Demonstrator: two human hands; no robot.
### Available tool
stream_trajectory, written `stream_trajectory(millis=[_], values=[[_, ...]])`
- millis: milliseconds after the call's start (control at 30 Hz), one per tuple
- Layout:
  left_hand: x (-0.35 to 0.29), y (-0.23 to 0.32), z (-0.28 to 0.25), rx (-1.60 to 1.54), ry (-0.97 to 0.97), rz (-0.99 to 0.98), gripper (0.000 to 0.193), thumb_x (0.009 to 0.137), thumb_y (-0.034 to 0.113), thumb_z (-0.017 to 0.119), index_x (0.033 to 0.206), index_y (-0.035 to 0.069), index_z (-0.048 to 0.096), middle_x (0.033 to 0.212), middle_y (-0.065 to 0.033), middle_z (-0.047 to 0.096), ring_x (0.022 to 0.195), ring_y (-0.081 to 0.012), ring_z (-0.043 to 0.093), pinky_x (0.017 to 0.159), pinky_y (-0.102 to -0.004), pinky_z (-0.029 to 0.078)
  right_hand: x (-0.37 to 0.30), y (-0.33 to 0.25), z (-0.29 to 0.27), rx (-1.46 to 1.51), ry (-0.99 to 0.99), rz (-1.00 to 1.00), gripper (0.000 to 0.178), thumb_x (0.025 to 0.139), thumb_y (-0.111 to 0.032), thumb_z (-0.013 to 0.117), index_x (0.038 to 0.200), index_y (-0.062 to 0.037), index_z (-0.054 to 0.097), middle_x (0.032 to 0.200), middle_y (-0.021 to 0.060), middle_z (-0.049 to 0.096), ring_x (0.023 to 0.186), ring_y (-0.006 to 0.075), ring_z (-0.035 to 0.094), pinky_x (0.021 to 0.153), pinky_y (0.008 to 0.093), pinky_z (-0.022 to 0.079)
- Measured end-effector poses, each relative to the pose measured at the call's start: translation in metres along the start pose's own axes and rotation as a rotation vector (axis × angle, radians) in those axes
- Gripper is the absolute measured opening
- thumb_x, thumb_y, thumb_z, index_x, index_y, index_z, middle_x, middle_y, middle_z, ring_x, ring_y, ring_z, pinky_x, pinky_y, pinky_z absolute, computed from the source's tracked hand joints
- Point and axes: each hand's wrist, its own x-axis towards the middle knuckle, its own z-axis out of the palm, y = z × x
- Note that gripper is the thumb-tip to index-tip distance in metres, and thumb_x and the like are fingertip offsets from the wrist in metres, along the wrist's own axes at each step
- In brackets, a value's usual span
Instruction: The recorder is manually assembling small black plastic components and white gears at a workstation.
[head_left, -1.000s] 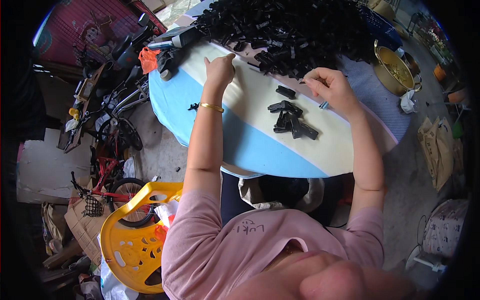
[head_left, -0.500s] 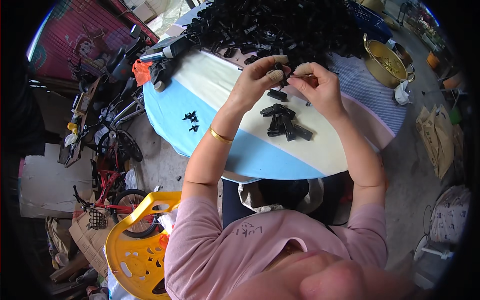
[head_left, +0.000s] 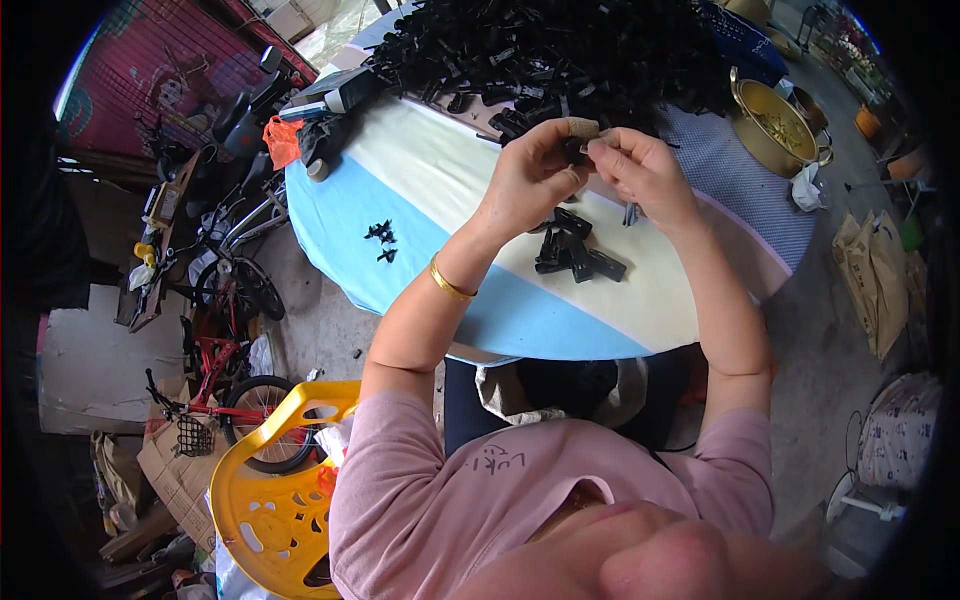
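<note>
Over the far middle of the table both hands meet, fingers bent. My left hand (head_left: 540, 175), with a tan cover on a fingertip, is closed on a small black plastic part (head_left: 574, 150), mostly hidden by the fingers. My right hand (head_left: 645, 178) pinches at that same part from the right. Below its palm pokes out a thin grey metal piece (head_left: 630, 214), which looks like the end of a small hand tool. Close under the hands lies a little heap of black plastic pieces (head_left: 578, 255). A few smaller black bits (head_left: 381, 233) rest on the blue stripe at the left.
A large pile of black plastic parts (head_left: 540, 60) covers the far side of the striped tablecloth (head_left: 550, 310). A gold-coloured pot (head_left: 775, 125) stands at the far right, beside a blue basket (head_left: 740, 45). A yellow chair (head_left: 275, 500) is at my left.
My hands have closed in on each other, the left turning inward. The thin tool, earlier pointing left from my right fingers, now shows beneath the palm. The black heap is partly covered.
</note>
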Motion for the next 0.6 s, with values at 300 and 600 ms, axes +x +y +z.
stream_trajectory(millis=[300,600], values=[[0.001,0.000,0.001,0.037,0.077,0.080,0.032,0.081,-0.002,0.056,0.112,-0.004,0.047,0.104,-0.0091,0.056,0.095,-0.0144,0.054,0.083,-0.0274,0.047,-0.002,0.002,0.008,-0.191,0.108,-0.115,0.017,0.087,-0.015,0.052,0.087,-0.0004,0.061,0.061,-0.0029,0.052,0.055,0.0019,0.044,0.049,0.0155,0.035],[-0.003,-0.005,0.005,0.151,0.154,0.248,0.019,0.080,-0.005,0.056,0.099,-0.005,0.052,0.097,-0.0087,0.058,0.085,-0.0123,0.057,0.077,-0.0246,0.049,-0.003,0.001,0.015,-0.143,0.083,-0.102,0.015,0.087,-0.012,0.052,0.084,0.0003,0.061,0.060,-0.0028,0.051,0.054,0.0021,0.043,0.048,0.0162,0.033]])
